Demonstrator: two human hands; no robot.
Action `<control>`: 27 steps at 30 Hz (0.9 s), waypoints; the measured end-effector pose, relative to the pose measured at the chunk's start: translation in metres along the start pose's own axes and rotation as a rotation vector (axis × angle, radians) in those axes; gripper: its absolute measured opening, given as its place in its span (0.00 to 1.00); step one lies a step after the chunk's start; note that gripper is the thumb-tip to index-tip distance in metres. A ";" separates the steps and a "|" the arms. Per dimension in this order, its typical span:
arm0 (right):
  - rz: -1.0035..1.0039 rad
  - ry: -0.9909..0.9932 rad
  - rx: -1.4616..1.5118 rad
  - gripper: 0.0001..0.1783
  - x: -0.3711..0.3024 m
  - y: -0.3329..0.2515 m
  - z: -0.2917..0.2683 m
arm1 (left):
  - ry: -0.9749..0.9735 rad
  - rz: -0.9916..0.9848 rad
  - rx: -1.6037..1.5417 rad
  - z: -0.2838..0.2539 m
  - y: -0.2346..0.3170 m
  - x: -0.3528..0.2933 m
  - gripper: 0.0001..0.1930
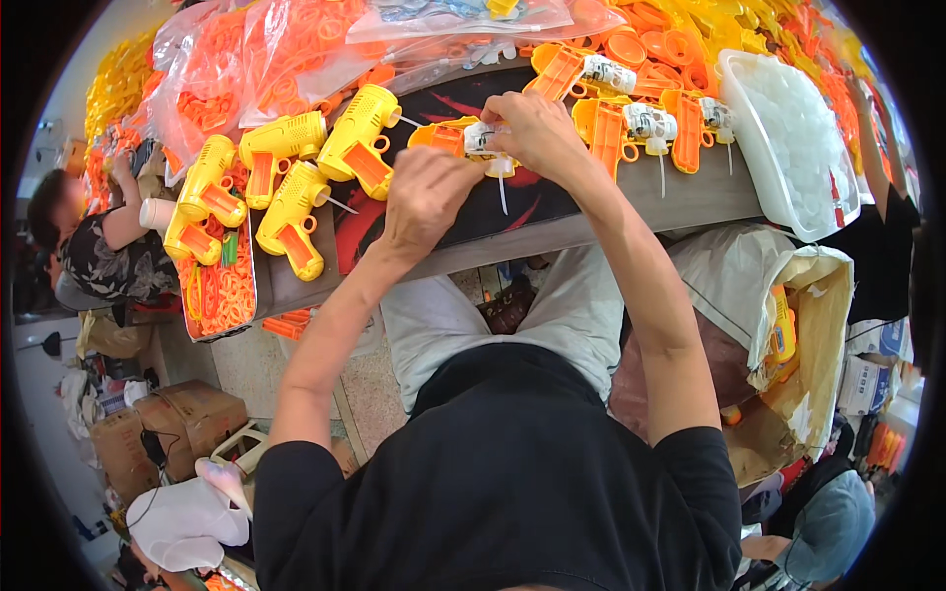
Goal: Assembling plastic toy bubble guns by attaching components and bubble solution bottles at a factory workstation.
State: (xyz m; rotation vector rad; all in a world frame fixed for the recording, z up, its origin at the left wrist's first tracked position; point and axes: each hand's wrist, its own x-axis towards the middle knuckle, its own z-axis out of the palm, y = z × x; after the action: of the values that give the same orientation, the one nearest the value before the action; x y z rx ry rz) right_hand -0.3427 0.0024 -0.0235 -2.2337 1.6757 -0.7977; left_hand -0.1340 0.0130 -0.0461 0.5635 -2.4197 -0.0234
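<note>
Far left: co-worker (113, 236) in a dark patterned top, one arm raised.
Parts box: small orange pieces in an open box (248, 288) at the table's left end.
Yellow toy guns: a cluster with orange grips (293, 217), lying partly over and beside the box; slim pale rods stick out of some.
Left hand: left hand (431, 197), back upward, fingers bent and bunched nearly closed, tips by the white cylinder's near side; cannot tell if they pinch anything.
Half-shell in work: orange-and-yellow shell (440, 138) on the black-and-red mat (542, 207), between and under the hands; printed white cylinder (479, 140) set at its right, slim rod (504, 195) pointing toward the wearer.
Right hand: right hand (537, 133), fingers curled, slightly apart, tips on the cylinder's far and right side; firmness of hold cannot be told.
Other half-shells: three (608, 133) right of the right hand, each with a white cylinder.
White tub: white tub (788, 222) of translucent parts, at the table's right end.
Lower right: open sack (823, 325), yellow-and-orange toy (783, 325) inside.
</note>
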 end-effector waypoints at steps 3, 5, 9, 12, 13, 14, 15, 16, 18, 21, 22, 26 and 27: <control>0.072 -0.106 0.022 0.19 0.004 0.000 -0.011 | 0.134 -0.174 -0.064 -0.002 -0.004 0.023 0.27; -0.017 0.171 0.061 0.17 -0.013 0.005 -0.001 | 0.088 -0.199 -0.146 0.013 -0.012 0.016 0.28; 0.230 0.352 0.014 0.11 -0.065 -0.035 -0.004 | 0.068 -0.282 -0.250 0.013 -0.014 0.007 0.28; 0.143 0.305 -0.096 0.09 -0.096 -0.042 0.021 | 0.090 -0.281 -0.225 0.012 -0.009 0.011 0.26; 0.148 0.304 -0.103 0.09 -0.098 -0.042 0.026 | 0.099 -0.260 -0.208 0.015 -0.010 0.011 0.26; 0.142 0.308 -0.085 0.09 -0.097 -0.043 0.031 | 0.109 -0.241 -0.184 0.014 -0.011 0.011 0.25; 0.134 0.313 -0.066 0.09 -0.097 -0.043 0.035 | 0.110 -0.241 -0.184 0.015 -0.010 0.012 0.25; 0.133 0.313 -0.067 0.09 -0.099 -0.043 0.036 | 0.105 -0.237 -0.192 0.017 -0.009 0.014 0.25; 0.102 0.324 -0.035 0.09 -0.101 -0.044 0.040 | 0.102 -0.239 -0.190 0.017 -0.008 0.014 0.24; 0.088 0.312 -0.034 0.09 -0.103 -0.047 0.043 | 0.090 -0.240 -0.185 0.017 -0.008 0.011 0.24; 0.089 0.310 -0.036 0.09 -0.103 -0.047 0.043 | 0.089 -0.255 -0.180 0.017 -0.008 0.010 0.23; 0.066 0.267 0.011 0.10 -0.104 -0.049 0.037 | 0.038 -0.233 -0.095 0.012 -0.006 0.010 0.19; 0.056 0.268 0.055 0.10 -0.104 -0.049 0.034 | 0.040 -0.232 -0.094 0.011 -0.006 0.010 0.19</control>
State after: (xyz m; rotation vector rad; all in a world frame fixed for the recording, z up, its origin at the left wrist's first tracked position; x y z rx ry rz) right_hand -0.3040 0.1113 -0.0568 -2.1090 1.7973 -1.1579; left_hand -0.1452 0.0022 -0.0493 0.7903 -2.2898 -0.2205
